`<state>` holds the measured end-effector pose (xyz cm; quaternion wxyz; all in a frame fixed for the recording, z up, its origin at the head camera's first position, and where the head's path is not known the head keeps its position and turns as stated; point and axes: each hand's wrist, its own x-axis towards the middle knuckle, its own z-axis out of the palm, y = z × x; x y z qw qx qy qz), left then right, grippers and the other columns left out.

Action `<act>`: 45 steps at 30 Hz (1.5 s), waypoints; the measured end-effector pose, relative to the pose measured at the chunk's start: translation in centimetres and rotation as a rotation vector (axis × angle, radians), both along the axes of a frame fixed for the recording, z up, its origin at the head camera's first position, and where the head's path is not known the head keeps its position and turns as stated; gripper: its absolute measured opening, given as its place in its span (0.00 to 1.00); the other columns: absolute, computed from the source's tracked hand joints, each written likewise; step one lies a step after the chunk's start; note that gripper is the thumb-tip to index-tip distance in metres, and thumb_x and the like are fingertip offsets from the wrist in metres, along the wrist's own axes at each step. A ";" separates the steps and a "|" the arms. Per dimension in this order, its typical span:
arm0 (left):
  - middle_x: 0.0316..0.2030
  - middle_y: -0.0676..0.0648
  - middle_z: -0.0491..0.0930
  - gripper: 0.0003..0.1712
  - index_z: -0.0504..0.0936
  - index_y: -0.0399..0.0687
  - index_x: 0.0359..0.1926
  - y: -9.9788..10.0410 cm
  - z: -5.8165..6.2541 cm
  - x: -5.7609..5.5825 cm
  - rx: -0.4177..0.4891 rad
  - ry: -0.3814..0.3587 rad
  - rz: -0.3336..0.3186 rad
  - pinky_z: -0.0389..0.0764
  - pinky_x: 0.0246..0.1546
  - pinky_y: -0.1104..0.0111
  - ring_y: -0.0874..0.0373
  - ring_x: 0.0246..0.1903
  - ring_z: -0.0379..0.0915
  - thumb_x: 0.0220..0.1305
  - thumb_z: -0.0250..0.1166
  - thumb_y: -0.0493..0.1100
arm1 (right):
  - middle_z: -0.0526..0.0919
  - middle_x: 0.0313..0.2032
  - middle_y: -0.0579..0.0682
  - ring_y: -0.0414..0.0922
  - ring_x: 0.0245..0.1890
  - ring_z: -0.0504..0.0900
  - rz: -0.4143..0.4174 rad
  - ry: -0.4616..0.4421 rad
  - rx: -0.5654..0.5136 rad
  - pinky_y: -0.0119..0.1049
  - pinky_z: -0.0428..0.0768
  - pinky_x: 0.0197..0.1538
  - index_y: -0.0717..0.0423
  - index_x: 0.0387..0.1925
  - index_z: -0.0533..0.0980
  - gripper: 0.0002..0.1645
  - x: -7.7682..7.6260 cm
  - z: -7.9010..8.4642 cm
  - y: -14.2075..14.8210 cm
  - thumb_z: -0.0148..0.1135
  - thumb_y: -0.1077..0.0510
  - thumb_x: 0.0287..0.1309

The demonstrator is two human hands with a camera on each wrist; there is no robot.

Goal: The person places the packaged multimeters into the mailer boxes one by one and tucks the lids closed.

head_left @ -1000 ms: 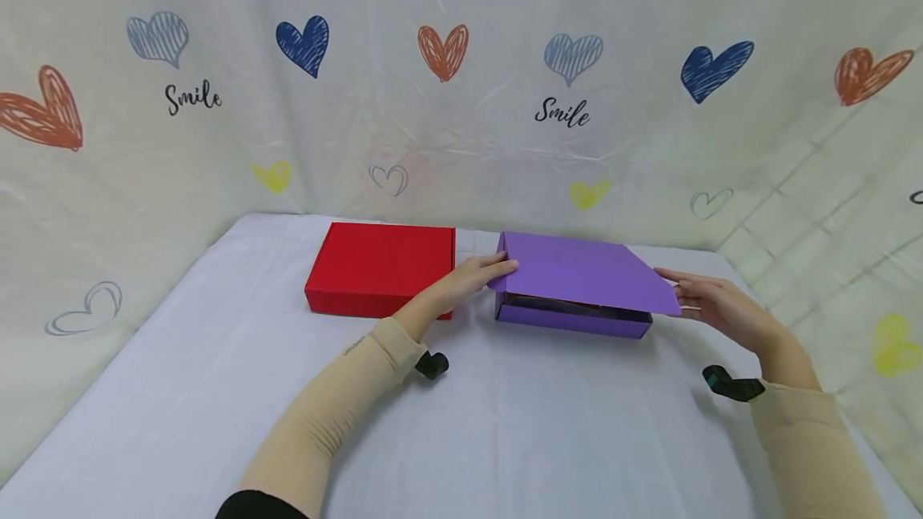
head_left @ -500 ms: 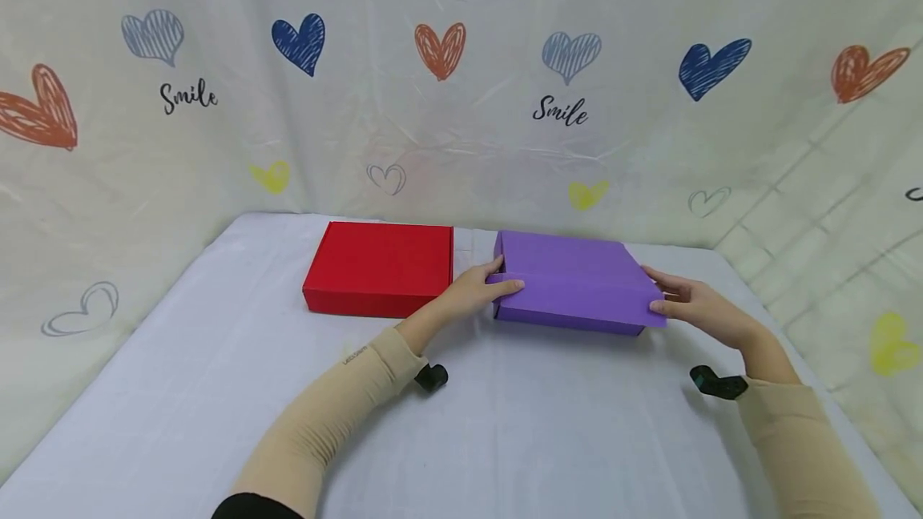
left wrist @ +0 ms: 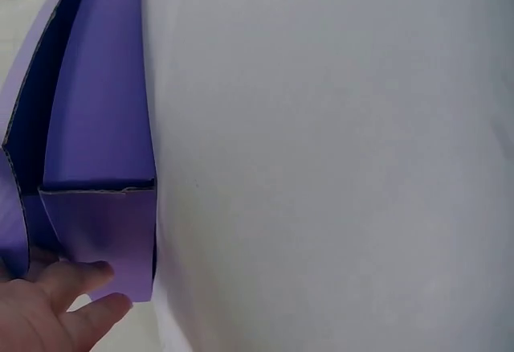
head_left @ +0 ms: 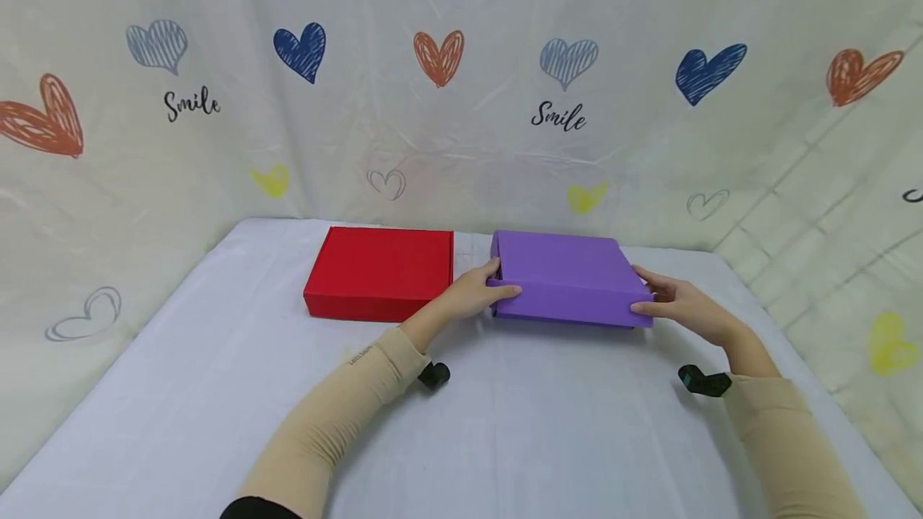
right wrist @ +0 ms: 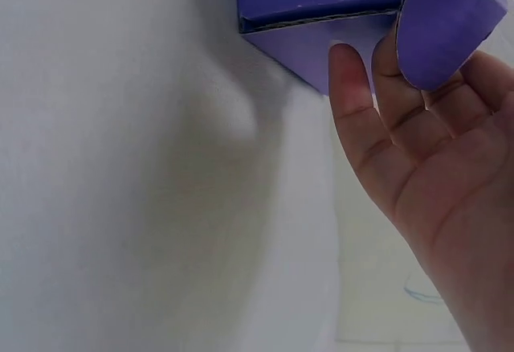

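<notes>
A purple cardboard box lies on the white-covered table, its lid lowered with the front flap hanging over the front wall. In the left wrist view, a gap shows between the lid's flap and the front wall. My left hand holds the box's left front corner, thumb on the flap, fingers along the side wall. At the right front corner my right hand pinches the lid, thumb on top. In the right wrist view, its fingers reach behind the flap's rounded end, close to the side wall.
A closed red box lies left of the purple one, just behind my left forearm. The table ends at a pale curtain printed with hearts and words. A dark wrist camera sits on my right cuff.
The purple lid has come down from half raised, its front flap now over the front wall. My right hand has moved left and taken the lid's corner; my left thumb has slid slightly down the flap.
</notes>
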<state>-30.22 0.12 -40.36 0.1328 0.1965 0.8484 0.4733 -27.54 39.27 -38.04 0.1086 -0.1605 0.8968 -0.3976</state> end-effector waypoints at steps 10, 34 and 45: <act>0.82 0.44 0.42 0.50 0.41 0.38 0.81 0.0 0.1 0.2 -0.119 0.043 -0.056 0.53 0.76 0.56 0.51 0.79 0.40 0.76 0.57 0.58 | 0.79 0.55 0.60 0.43 0.51 0.77 -0.014 0.024 0.067 0.31 0.74 0.51 0.55 0.81 0.50 0.51 -0.5 0.1 -0.3 0.67 0.50 0.68; 0.81 0.46 0.48 0.50 0.43 0.43 0.82 0.3 1.1 1.6 -0.486 0.230 -0.069 0.60 0.73 0.51 0.39 0.76 0.51 0.75 0.60 0.57 | 0.72 0.57 0.67 0.55 0.50 0.75 0.080 0.011 0.234 0.47 0.73 0.51 0.57 0.82 0.42 0.60 -0.9 0.0 -1.7 0.71 0.49 0.64; 0.81 0.46 0.44 0.51 0.40 0.44 0.83 0.6 1.0 1.7 -0.548 0.232 -0.068 0.62 0.71 0.49 0.40 0.77 0.49 0.75 0.59 0.59 | 0.62 0.67 0.74 0.63 0.56 0.72 0.068 -0.017 0.236 0.57 0.72 0.56 0.53 0.82 0.39 0.61 -0.8 -0.3 -2.0 0.69 0.47 0.66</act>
